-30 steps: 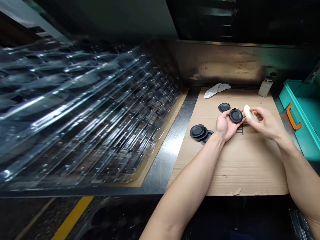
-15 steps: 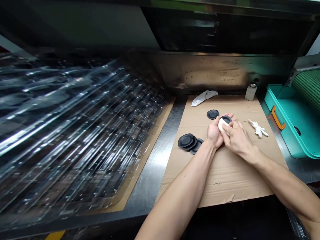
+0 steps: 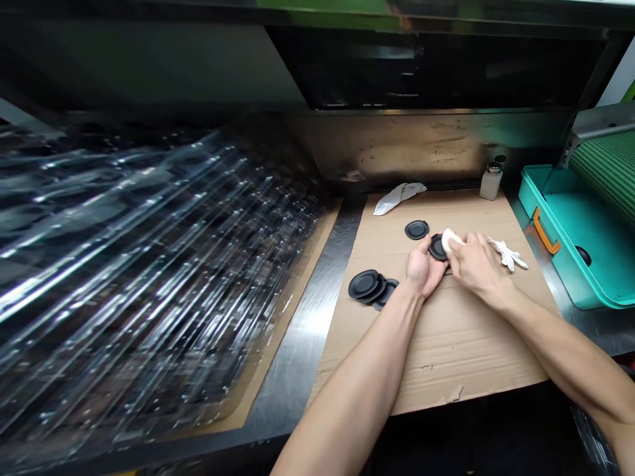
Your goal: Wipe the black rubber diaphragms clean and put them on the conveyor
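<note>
Cardboard [image 3: 446, 344] is laid over the worktop [image 3: 307, 330]. Just above it a disc [image 3: 437, 246] is cupped in the left hand [image 3: 421, 268], grip closed round the rim, seemingly so the face stays bare. A pad [image 3: 450, 239] is pinched in the right hand [image 3: 476, 264] grip and pressed onto that face.

Black disc [image 3: 435, 248] half hidden behind white pad [image 3: 450, 238] and right hand [image 3: 476, 268]. Clear tray stack [image 3: 139, 277] smeared by blur, cut off at left edge. Teal bin [image 3: 565, 225] cropped at right.

Head-worn camera looks forward and down, close over the cardboard sheet [image 3: 446, 344].
</note>
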The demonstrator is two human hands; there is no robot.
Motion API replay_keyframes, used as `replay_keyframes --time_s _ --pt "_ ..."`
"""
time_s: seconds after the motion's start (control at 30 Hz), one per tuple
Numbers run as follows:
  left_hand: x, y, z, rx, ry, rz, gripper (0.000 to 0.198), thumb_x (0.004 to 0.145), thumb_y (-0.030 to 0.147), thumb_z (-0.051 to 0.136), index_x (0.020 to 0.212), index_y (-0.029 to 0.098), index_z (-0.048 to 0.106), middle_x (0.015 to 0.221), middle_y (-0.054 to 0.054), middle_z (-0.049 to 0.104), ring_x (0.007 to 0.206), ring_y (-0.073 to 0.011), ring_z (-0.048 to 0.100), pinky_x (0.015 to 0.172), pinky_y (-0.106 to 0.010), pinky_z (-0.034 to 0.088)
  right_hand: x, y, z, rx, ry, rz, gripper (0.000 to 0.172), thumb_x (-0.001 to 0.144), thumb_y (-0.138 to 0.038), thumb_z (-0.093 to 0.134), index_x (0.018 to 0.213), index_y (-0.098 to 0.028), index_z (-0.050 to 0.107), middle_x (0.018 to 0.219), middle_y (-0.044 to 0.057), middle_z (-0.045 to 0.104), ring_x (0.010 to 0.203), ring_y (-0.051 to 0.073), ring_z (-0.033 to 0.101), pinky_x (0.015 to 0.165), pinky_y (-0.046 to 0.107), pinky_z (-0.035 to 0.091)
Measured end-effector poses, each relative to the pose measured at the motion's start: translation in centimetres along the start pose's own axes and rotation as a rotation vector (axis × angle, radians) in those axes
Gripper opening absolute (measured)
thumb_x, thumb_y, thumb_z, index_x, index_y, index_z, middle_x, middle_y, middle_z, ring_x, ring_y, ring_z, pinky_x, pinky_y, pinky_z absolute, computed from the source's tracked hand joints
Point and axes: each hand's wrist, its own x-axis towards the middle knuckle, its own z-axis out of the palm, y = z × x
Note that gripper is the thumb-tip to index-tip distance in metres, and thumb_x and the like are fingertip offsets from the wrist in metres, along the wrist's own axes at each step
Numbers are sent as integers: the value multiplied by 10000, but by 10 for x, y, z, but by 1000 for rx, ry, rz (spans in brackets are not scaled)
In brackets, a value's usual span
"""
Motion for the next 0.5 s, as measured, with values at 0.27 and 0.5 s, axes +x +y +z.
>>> replay_keyframes --time_s 0.27,0.5 --pt "-3 3 2 129 71 136 218 1015 255 525 1090 118 678 1153 -160 748 1094 -245 723 1033 -431 552 12 36 15 -3 133 91 365 1036 -353 427 1241 -202 688 1120 163 622 1053 305 530 916 392 435" --pt "-50 9 34 419 86 502 575 855 236 795 1403 244 619 1345 -136 688 1413 -265 528 1160 -348 446 11 46 31 -4 63 93 358 968 -294 477 1252 -207 678 1140 157 616 1050 314 522 904 392 420"
